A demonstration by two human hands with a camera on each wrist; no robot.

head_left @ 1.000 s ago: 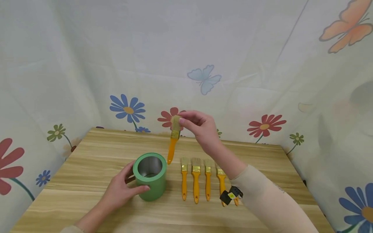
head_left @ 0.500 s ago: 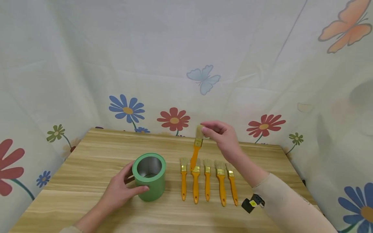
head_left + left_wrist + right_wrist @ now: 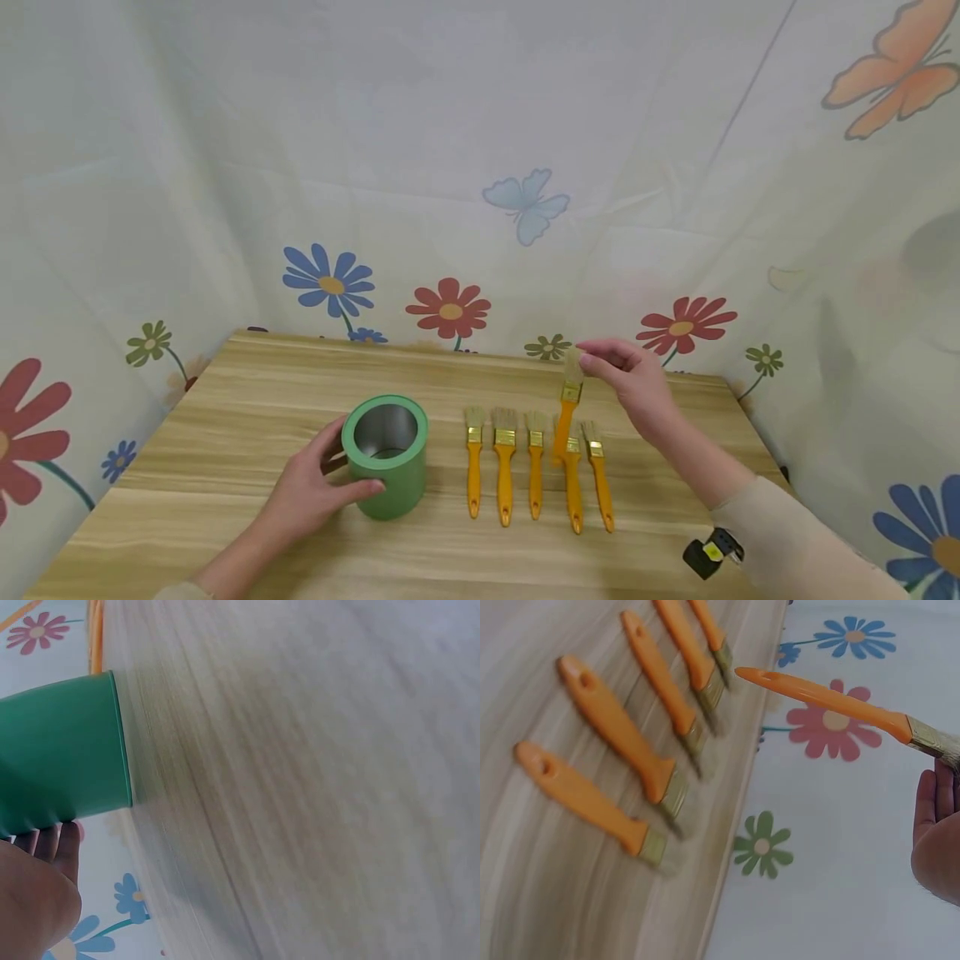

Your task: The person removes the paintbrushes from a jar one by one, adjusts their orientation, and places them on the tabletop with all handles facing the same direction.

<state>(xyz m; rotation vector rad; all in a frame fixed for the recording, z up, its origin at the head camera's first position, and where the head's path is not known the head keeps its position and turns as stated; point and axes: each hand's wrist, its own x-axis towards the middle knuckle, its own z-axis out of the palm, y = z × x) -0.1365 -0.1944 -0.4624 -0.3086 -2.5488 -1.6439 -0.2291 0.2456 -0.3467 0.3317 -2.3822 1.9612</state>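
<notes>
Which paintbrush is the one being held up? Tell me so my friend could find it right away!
Start at the green round tin on the wooden table, then look along the row of orange-handled paintbrushes lying flat beside it. Above that row's far end, the right hand pinches one orange-handled paintbrush by its bristles. It alone hangs in the air, handle pointing down.

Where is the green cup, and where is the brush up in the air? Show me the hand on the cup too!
green cup (image 3: 390, 479), head view, on its outer wall.
lifted brush (image 3: 564, 421), head view, on its orange handle.
left hand (image 3: 303, 496), head view, on its back.
</notes>
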